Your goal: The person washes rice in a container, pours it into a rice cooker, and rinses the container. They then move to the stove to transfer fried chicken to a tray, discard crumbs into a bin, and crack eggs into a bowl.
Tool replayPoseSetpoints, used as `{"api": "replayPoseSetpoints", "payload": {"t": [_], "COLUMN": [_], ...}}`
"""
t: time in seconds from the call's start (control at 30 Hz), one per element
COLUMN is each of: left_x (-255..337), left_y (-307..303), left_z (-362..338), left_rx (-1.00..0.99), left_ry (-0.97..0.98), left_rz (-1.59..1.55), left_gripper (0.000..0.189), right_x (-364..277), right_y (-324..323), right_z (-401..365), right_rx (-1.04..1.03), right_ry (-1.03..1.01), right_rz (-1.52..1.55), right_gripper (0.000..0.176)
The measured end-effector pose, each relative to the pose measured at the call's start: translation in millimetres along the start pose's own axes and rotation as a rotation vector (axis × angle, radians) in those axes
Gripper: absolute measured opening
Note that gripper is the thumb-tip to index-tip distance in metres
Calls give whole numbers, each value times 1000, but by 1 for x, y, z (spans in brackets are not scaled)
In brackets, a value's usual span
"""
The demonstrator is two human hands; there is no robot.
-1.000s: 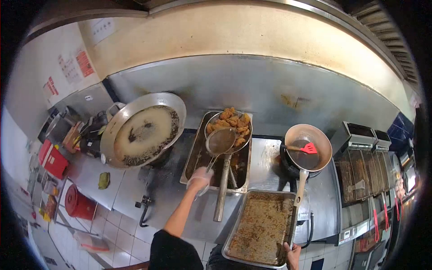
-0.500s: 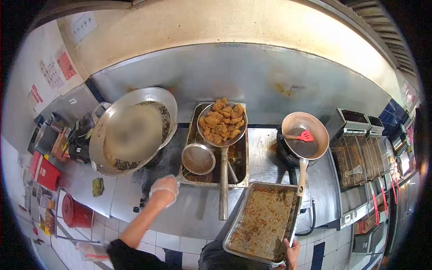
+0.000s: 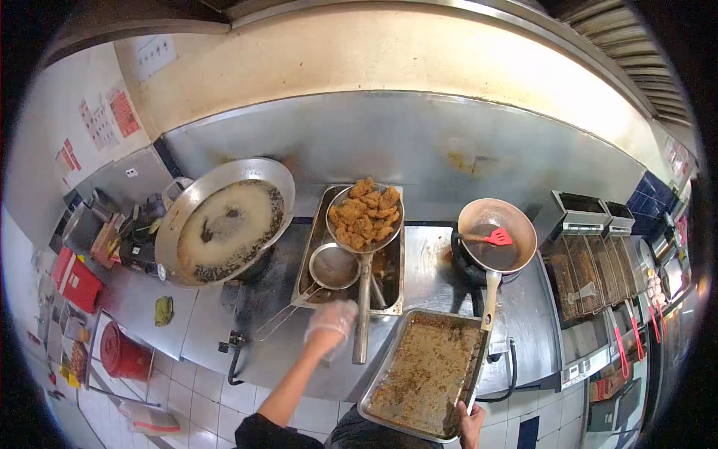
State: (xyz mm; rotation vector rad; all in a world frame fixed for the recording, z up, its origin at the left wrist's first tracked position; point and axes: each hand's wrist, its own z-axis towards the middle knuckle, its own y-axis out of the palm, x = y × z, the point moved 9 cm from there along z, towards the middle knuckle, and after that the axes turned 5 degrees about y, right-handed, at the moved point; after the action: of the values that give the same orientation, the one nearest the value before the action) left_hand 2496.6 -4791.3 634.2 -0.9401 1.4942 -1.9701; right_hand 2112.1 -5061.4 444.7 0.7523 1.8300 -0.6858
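My left hand [image 3: 330, 326], in a clear plastic glove, is over the counter, between the wire handle of a small strainer [image 3: 334, 267] and the long metal handle of a larger strainer heaped with brown fried pieces [image 3: 364, 215]. Its fingers are blurred, so their pose is unclear. Both strainers rest over a rectangular metal pan [image 3: 398, 288]. Low on the right, my right hand [image 3: 470, 425] grips the edge of a shallow metal tray [image 3: 426, 370] with brown crumbs and grease on it.
A big wok [image 3: 224, 232] of foamy oil stands at the left. To the right is a pan [image 3: 499, 224] with a red spatula [image 3: 499, 237] in it, its handle reaching the tray's corner. Fryer baskets [image 3: 591, 273] are farther right. A green cloth [image 3: 164, 310] lies at left.
My left hand has moved right, away from the small strainer's handle, which now lies free. The tray in my right hand has shifted slightly left. The steam blur over the wok has cleared.
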Motion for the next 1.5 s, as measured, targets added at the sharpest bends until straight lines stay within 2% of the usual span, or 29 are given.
{"api": "replayPoseSetpoints", "payload": {"t": [0.03,0.1,0.13,0.2,0.23,0.27,0.33,0.37,0.4,0.47,0.53,0.6,0.67,0.73,0.77,0.8,0.83,0.9,0.93,1.0,1.03,1.07,1.17,1.23,1.3,1.37,1.43,1.47,1.5], "left_x": [3,-5,2,26,32,27,35,37,44,46,50,66,64,62,65,80,82,98,120,126,117,119,146,147,134,131,127,121,108], "left_y": [21,62,60,84,87,95,130,144,146,131,124,73,69,75,78,68,70,38,30,-24,-5,3,27,48,70,99,110,123,131], "left_z": [-5,-15,-12,-15,-14,-7,14,15,8,-9,-41,-90,-136,-190,-214,-232,-252,-273,-282,-281,-300,-315,-330,-344,-349,-350,-344,-345,-349], "left_rx": [6,-159,-157,-171,-77,-81,-286,-286,-295,-286,-287,-154,-166,-216,-322,-418,-406,-222,-208,-1,-146,-138,-224,-428,-433,-456,-399,-419,-344], "left_ry": [0,-302,-303,-641,-794,-783,-494,-554,-557,-469,-579,-625,-747,-1057,-940,-809,-827,-730,-744,-447,-524,-536,-627,-778,-779,-767,-698,-669,-689], "left_rz": [0,-515,-506,-1637,-1861,-1853,-2107,-2128,-2130,-2103,-2017,-1628,-1554,-1788,-2027,-2259,-2262,-1972,-1970,-454,-494,-489,-319,-116,-157,-207,-162,-151,-122], "left_gripper": [33,36,36,31,20,20,25,34,34,25,28,30,36,40,18,10,10,18,18,28,29,29,31,31,31,32,30,30,28], "right_x": [6,1,3,5,5,1,-15,-26,-14,-30,-20,-23,-29,-23,-19,-19,-19,-64,-81,-95,-104,-110,-98,-87,-55,-31,-8,-2,0], "right_y": [0,5,7,10,13,17,20,21,25,28,32,33,34,40,41,44,49,47,47,58,61,65,74,72,62,57,59,55,62], "right_z": [4,4,5,6,10,12,13,12,24,26,41,39,40,53,62,67,71,55,48,47,44,42,48,53,57,63,65,67,69], "right_rx": [-31,-42,-63,-77,-87,-83,-43,-28,-50,-37,-44,-81,-84,-82,-77,-62,-55,-44,-20,-13,-17,-18,27,51,-9,-14,-71,-39,-104], "right_ry": [-21,14,29,35,34,31,-68,-54,-73,-134,-72,-11,50,-33,-23,-36,-52,-56,-65,-128,-126,-129,-179,-197,-130,-142,-137,-121,-126], "right_rz": [23,61,44,69,82,95,47,-14,29,-27,-8,38,-12,130,121,64,9,-78,-159,-144,-231,-316,-223,-181,49,32,-18,-7,100], "right_gripper": [11,16,20,19,18,18,16,16,19,23,23,24,24,25,25,26,27,27,27,26,26,28,26,23,19,20,26,26,28]}}
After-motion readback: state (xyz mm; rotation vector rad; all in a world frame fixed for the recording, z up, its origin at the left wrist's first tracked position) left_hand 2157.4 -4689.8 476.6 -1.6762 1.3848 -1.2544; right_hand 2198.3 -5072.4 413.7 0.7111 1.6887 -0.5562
